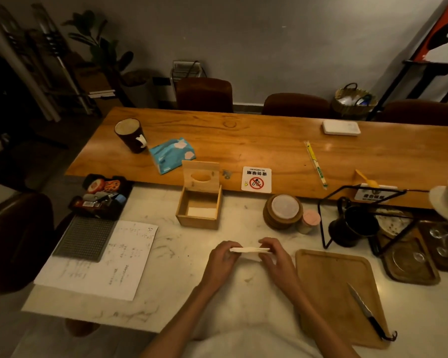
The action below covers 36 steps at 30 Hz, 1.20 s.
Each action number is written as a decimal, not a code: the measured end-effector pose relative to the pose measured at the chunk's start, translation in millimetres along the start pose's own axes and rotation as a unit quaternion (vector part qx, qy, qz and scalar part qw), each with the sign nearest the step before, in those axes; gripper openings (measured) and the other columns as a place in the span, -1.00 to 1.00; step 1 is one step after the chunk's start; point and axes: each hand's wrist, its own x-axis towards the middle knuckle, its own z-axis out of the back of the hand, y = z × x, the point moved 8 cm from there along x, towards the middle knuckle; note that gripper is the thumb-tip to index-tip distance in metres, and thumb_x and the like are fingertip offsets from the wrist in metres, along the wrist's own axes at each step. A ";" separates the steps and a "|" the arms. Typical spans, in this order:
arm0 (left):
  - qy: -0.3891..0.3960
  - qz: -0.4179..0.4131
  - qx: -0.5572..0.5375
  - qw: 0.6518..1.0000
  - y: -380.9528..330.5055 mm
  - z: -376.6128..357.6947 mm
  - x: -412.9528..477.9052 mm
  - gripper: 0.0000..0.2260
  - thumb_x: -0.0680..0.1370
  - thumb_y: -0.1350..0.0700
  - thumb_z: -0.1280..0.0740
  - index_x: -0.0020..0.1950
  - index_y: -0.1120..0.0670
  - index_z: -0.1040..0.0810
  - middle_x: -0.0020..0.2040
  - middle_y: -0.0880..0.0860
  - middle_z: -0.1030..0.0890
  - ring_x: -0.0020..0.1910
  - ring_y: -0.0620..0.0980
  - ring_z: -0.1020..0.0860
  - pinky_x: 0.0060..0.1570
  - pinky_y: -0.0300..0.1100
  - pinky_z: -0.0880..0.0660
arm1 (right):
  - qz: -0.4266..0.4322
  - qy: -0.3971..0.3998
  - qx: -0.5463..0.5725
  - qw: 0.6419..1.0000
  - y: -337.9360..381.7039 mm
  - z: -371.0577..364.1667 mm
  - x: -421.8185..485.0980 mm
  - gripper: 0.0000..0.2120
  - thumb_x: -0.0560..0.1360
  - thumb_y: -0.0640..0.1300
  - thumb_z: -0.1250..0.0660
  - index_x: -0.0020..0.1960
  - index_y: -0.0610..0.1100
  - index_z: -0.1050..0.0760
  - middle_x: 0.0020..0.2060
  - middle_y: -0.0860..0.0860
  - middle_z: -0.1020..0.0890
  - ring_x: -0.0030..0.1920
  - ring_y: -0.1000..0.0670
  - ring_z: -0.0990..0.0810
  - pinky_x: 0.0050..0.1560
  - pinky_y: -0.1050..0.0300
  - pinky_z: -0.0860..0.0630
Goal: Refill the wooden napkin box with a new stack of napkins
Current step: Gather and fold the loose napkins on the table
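Observation:
The wooden napkin box (181, 211) stands on the white marble counter with its hinged lid (201, 177) raised upright. A few white napkins (201, 212) lie at its bottom. Nearer to me, both hands hold a thin white napkin stack (248, 249) just above the counter. My left hand (221, 259) grips its left end and my right hand (274, 257) grips its right end. The stack is level and a hand's length in front of the box.
A blue tissue pack (171, 155) and dark mug (130, 135) sit behind the box. A paper sheet (106, 262) lies left. Right are a wooden board (331, 288) with a knife (365, 310), lidded coasters (283, 210), and a black wire stand (362, 215).

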 end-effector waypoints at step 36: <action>0.002 0.008 -0.052 0.999 17.3 -23.7 -15.3 -0.58 0.54 0.36 -0.24 0.29 -0.03 -0.32 0.22 -0.10 -0.45 0.26 -0.21 -0.44 0.29 -0.31 -0.40 | -0.091 -0.064 0.137 0.984 -13.4 -40.2 -18.4 -0.25 0.55 -0.41 -0.22 0.57 -0.07 0.09 0.56 0.01 -0.03 0.54 0.02 -0.06 0.42 0.25 -0.15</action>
